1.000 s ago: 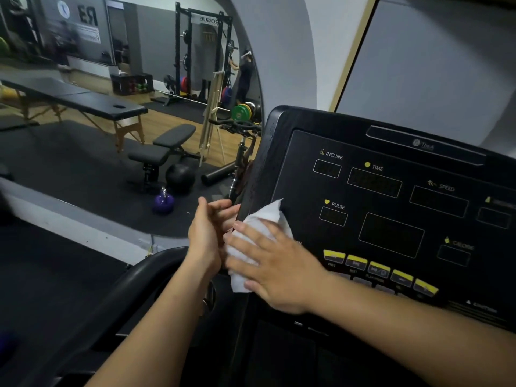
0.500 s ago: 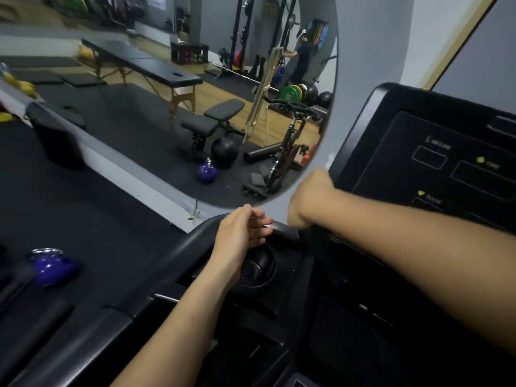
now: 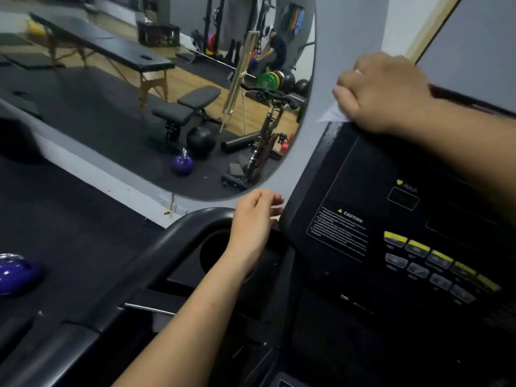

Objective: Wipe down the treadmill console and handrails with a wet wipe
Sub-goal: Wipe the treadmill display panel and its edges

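From the head camera, the black treadmill console [image 3: 363,191] fills the right side and serves as the anchor. The right hand [image 3: 382,90] sits on the console's upper left corner, fingers curled closed over a white wet wipe [image 3: 333,114]; only a crumpled corner of the wipe shows, sticking out below the knuckles at the console's edge. The left hand [image 3: 252,219] hangs just left of the console's lower left edge, fingers loosely half-curled and holding nothing, fingertips close to the console's side; whether they touch it is unclear. Directly left of that hand the curved black handrail [image 3: 178,241] bends down and away from the console. Further left of the console, an oval wall mirror [image 3: 195,93] reflects gym equipment.
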`<move>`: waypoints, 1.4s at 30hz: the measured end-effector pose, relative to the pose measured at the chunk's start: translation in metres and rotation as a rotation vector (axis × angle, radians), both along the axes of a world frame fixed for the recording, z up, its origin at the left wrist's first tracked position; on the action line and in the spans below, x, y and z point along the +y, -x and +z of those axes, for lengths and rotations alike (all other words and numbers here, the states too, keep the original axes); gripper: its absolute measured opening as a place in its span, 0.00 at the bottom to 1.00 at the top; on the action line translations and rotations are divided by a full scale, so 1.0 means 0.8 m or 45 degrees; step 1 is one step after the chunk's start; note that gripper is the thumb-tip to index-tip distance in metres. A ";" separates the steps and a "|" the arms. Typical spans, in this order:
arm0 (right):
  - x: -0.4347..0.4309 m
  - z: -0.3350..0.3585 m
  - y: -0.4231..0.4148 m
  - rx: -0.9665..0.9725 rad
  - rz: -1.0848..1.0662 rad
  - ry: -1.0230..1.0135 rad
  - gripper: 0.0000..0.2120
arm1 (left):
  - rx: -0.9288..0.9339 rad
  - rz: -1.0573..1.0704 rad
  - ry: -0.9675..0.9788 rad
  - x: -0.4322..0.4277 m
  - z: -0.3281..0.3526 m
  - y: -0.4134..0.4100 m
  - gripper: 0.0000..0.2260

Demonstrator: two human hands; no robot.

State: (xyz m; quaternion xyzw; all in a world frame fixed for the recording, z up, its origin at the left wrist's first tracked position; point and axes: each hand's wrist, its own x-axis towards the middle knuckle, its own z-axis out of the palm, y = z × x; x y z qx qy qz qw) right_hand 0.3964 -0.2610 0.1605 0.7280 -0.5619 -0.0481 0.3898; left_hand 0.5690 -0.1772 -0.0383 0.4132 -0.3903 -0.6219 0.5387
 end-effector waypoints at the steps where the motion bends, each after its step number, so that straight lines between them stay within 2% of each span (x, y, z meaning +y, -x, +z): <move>1: 0.006 -0.018 -0.002 -0.037 -0.024 0.035 0.26 | -0.029 0.019 0.016 0.000 0.000 0.007 0.10; 3: 0.034 -0.073 -0.010 -0.026 0.082 0.014 0.23 | -0.103 0.083 0.074 -0.001 -0.005 0.013 0.10; 7: 0.108 -0.193 -0.027 0.085 0.483 -0.345 0.19 | -0.200 0.200 0.146 -0.001 -0.014 0.012 0.10; 9: 0.124 -0.229 -0.033 0.183 0.508 -0.547 0.17 | -0.187 0.257 0.137 0.002 -0.019 0.012 0.07; 12: 0.130 -0.244 -0.043 0.296 0.511 -0.881 0.21 | -0.254 0.234 0.159 0.013 -0.030 0.010 0.04; 14: 0.123 -0.227 -0.040 0.532 0.560 -0.871 0.17 | -0.300 0.176 0.172 0.021 -0.036 0.006 0.02; 16: 0.108 -0.197 -0.033 0.458 0.617 -0.732 0.17 | -0.280 0.150 0.169 0.027 -0.036 0.004 0.03; 20: 0.101 -0.178 -0.025 0.158 0.620 -0.455 0.19 | -0.124 0.101 0.130 0.030 -0.015 0.002 0.05; 22: 0.120 -0.195 -0.028 0.001 0.682 -0.557 0.16 | -0.172 0.043 0.054 0.033 -0.011 0.000 0.04; 23: 0.135 -0.204 -0.030 -0.172 0.676 -0.686 0.15 | -0.220 -0.004 0.011 0.038 -0.010 -0.004 0.03; 25: 0.172 -0.214 -0.034 -0.683 0.571 -0.823 0.13 | -0.371 -0.125 -0.012 0.055 -0.013 -0.013 0.06; 27: 0.204 -0.219 -0.032 -1.169 0.504 -0.776 0.12 | -0.480 -0.241 0.018 0.073 -0.015 -0.023 0.12; 30: 0.236 -0.218 -0.033 -1.786 0.414 -0.708 0.15 | -0.376 -0.362 -0.021 0.094 -0.009 -0.034 0.17; 32: 0.248 -0.220 -0.030 -2.217 0.367 -0.640 0.17 | -0.313 -0.381 -0.031 0.102 -0.004 -0.034 0.14; 34: 0.264 -0.225 -0.026 -2.532 0.285 -0.556 0.14 | -0.257 -0.339 -0.020 0.109 0.004 -0.030 0.11; 36: 0.283 -0.231 -0.025 -2.660 0.185 -0.611 0.14 | -0.241 -0.299 0.023 0.113 0.011 -0.027 0.09; 37: 0.293 -0.236 -0.025 -2.623 0.164 -0.718 0.18 | -0.240 -0.296 0.031 0.115 0.016 -0.025 0.09; 39: 0.309 -0.247 -0.029 -2.304 0.145 -0.903 0.30 | -0.228 -0.301 0.013 0.119 0.027 -0.020 0.09; 41: 0.318 -0.260 -0.036 -2.043 0.089 -0.818 0.35 | -0.159 -0.289 -0.006 0.122 0.037 -0.012 0.10; 42: 0.321 -0.261 -0.039 -2.066 0.075 -0.698 0.34 | -0.119 -0.286 -0.002 0.124 0.042 -0.007 0.10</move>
